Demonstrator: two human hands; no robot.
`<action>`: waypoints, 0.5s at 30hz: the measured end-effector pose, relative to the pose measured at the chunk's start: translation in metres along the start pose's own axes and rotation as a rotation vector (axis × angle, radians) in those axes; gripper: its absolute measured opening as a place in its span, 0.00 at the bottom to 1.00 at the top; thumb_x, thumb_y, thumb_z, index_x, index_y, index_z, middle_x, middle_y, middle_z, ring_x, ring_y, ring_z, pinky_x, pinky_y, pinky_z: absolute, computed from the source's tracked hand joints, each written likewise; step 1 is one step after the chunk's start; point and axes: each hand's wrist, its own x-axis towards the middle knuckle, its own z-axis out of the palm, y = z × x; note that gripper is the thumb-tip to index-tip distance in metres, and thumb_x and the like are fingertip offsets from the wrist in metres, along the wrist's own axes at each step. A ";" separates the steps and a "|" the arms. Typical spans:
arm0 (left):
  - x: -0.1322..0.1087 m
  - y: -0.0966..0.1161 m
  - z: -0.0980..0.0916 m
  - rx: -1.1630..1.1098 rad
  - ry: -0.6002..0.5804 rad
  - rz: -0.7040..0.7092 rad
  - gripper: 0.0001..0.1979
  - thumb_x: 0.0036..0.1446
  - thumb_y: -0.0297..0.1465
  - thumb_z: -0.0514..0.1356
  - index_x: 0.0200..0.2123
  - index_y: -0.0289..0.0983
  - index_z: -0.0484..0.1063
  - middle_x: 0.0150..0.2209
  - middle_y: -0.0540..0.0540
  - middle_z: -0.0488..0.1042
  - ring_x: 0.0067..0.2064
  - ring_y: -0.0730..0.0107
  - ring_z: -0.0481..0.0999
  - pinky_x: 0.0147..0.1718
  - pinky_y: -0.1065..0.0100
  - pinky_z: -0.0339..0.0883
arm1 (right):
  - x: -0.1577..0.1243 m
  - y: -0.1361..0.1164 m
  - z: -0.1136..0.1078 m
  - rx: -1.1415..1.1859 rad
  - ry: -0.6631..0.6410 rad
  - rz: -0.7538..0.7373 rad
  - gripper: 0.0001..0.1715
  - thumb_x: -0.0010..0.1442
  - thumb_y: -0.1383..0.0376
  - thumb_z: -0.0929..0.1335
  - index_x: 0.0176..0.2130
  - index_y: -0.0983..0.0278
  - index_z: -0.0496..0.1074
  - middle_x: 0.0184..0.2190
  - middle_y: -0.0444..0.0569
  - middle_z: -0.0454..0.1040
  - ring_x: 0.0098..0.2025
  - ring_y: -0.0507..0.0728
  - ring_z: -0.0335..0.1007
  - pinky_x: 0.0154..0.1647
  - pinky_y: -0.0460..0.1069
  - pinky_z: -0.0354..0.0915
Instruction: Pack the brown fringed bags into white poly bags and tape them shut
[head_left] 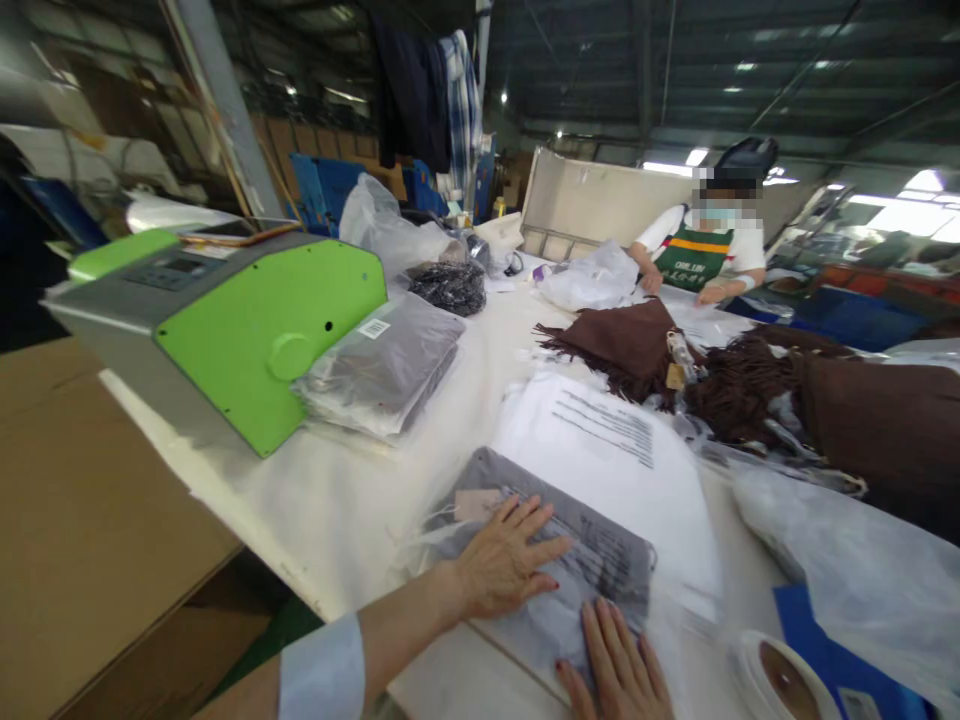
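A folded grey textile in a clear plastic bag (615, 570) lies flat on the table in front of me. Printed text and a pale tag show through its film. My left hand (506, 560) rests on the middle of the package, palm down with fingers spread. Lower down, my right hand (619, 665) presses on the near right part of the same package, its fingers stretched out and partly cut off by the frame's edge. Just beyond lies a stack of white printed bags (607, 450).
A green and grey machine (277, 340) stands at left beside a stack of bagged grey textiles (390, 360). Brown fringed cloths (622, 340) lie at right. A tape roll (784, 680) sits near the right front. Across the table works a person in a green apron (694, 260).
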 end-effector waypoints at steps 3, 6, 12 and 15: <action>-0.025 -0.024 -0.023 0.128 0.058 0.097 0.29 0.57 0.45 0.54 0.59 0.42 0.55 0.61 0.37 0.57 0.63 0.51 0.51 0.57 0.46 0.47 | -0.005 0.003 0.007 -0.020 0.012 -0.004 0.33 0.56 0.46 0.60 0.48 0.67 0.69 0.47 0.59 0.72 0.46 0.63 0.70 0.45 0.58 0.61; -0.053 -0.045 -0.045 0.192 0.139 -0.050 0.33 0.54 0.44 0.58 0.60 0.39 0.53 0.60 0.36 0.59 0.62 0.50 0.53 0.57 0.45 0.44 | -0.005 0.000 0.006 -0.016 0.005 0.009 0.35 0.55 0.46 0.61 0.49 0.69 0.68 0.49 0.61 0.70 0.47 0.64 0.70 0.46 0.58 0.61; -0.069 -0.051 -0.041 -0.089 0.059 -0.882 0.10 0.54 0.39 0.56 0.30 0.38 0.69 0.27 0.51 0.73 0.32 0.68 0.73 0.31 0.71 0.62 | -0.002 -0.001 0.003 0.004 0.026 0.048 0.33 0.55 0.46 0.61 0.49 0.68 0.68 0.47 0.59 0.72 0.46 0.62 0.71 0.46 0.57 0.61; -0.064 -0.046 -0.027 -0.067 0.015 -0.955 0.16 0.60 0.37 0.48 0.23 0.38 0.65 0.19 0.54 0.67 0.25 0.72 0.70 0.24 0.74 0.56 | -0.003 -0.001 0.001 0.031 0.015 0.060 0.34 0.55 0.46 0.62 0.50 0.67 0.66 0.48 0.59 0.71 0.47 0.62 0.70 0.47 0.56 0.60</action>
